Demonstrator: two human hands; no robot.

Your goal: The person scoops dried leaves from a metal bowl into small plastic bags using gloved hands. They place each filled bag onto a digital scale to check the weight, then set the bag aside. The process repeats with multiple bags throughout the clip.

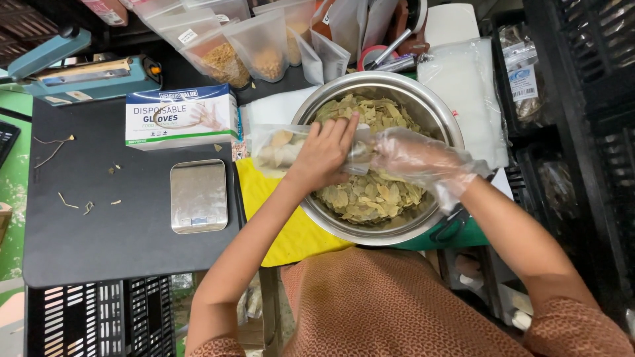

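A large steel bowl (433, 112) full of dried pale green leaves (370, 195) sits in front of me. My left hand (324, 155), bare, grips a clear plastic pouch (274, 149) lying sideways over the bowl's left rim, with some leaves inside it. My right hand (417, 158) wears a loose clear plastic glove and is at the pouch's mouth above the leaves, fingers closed toward the opening.
A small steel kitchen scale (198, 195) and a box of disposable gloves (182, 116) rest on a black mat (92, 218). Filled clear pouches (228, 49) stand behind, a blue heat sealer (79, 73) at far left. Black crates (582, 79) line the right side.
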